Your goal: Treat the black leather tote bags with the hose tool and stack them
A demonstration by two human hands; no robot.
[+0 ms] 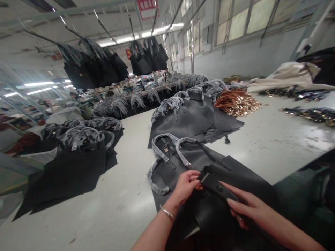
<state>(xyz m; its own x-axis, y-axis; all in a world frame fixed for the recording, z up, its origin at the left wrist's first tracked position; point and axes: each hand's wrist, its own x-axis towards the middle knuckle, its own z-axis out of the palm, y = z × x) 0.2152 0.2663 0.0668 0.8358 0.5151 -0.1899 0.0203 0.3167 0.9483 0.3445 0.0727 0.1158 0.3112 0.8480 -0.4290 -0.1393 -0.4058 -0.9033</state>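
Observation:
My left hand (187, 184), with a bracelet at its wrist, pinches the end of a black leather strap (213, 185) with a small round dark spot like a snap. Fingers and thumb of my right hand (242, 202) close on the same strap farther along, from the right. Under and beyond my hands lies a black bag panel (240, 170), with handles (159, 148) wrapped in clear plastic and a small gold clasp (166, 149). The dark leather below my hands blends together, so its edges are hard to make out.
Stacked black panels with wrapped handles (193, 116) lie farther back, and another stack (75, 170) is at left. Brown straps with gold hardware (235, 101) are heaped to the right. Black bags (91, 68) hang overhead. The pale tabletop (125, 195) shows between the stacks.

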